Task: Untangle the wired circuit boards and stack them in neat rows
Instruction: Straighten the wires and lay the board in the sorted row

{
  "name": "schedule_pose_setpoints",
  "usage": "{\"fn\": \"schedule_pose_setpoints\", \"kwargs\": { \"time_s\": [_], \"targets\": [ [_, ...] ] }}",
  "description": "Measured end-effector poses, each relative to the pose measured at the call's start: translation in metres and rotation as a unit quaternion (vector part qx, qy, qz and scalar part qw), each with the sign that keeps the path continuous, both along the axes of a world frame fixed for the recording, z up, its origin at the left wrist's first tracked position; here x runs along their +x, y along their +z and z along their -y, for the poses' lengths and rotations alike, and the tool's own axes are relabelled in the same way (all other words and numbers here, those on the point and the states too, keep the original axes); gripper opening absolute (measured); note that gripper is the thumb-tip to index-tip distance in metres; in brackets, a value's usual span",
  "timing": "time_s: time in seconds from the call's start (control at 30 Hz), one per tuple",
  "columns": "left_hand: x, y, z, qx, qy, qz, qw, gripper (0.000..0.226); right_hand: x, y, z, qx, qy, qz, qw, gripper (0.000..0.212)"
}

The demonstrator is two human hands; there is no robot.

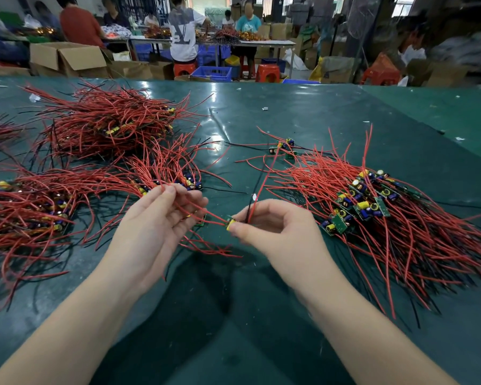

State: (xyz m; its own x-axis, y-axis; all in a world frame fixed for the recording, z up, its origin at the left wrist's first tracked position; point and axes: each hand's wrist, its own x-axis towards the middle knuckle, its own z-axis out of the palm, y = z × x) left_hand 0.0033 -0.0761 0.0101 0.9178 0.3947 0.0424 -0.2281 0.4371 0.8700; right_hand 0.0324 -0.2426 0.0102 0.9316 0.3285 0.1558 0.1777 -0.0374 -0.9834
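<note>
Green work mat [303, 112]: runs under and beyond both my hands.

Tangled heap of wired boards [103, 126]: far beyond my left hand, red leads pointing every way.

Laid-out stack of boards [372, 201]: just right of my right hand; boards overlap in a row, wires fanning away toward my right and near side.

Left-side bundles [31, 209]: left of my left hand, leads running roughly left to right.

My left hand [161, 218]: palm up, fingers loosely curled, thumb and fingertips pinching a few red wires [189, 204].

My right hand [272, 226]: thumb and forefinger pinching one small circuit board [230, 224] at its yellow component.

That board: held between my hands, above the mat; its red and black leads rise away from me, so the long axis runs near to far.

Step in hand, as I judge: freeing this one board from the strands my left holds. Next move calls for drawing the leads clear without snagging, then laying it onto the right-hand row, wires aligned.
</note>
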Motion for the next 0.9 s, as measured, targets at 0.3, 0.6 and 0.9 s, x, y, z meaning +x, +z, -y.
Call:
{"fn": "schedule_pose_setpoints", "kwargs": {
  "time_s": [0.3, 0.6, 0.9],
  "targets": [
    [-0.0057, 0.0018, 0.0019, 0.099, -0.024, 0.068, 0.992, 0.008, 0.0031, 0.0079, 0.0025, 0.164, 0.028, -0.187, 0.968, 0.015],
    [-0.0072, 0.0005, 0.0036, 0.166, -0.011, 0.079, 0.983, 0.014, -0.002, 0.0076, -0.0031, 0.063, 0.104, -0.131, 0.984, 0.018],
    [-0.0086, 0.0018, 0.0035, 0.247, 0.022, 0.073, 0.966, 0.007, -0.0023, 0.0037, -0.0046, -0.025, 0.1, -0.033, 0.994, 0.017]
  ]
}}
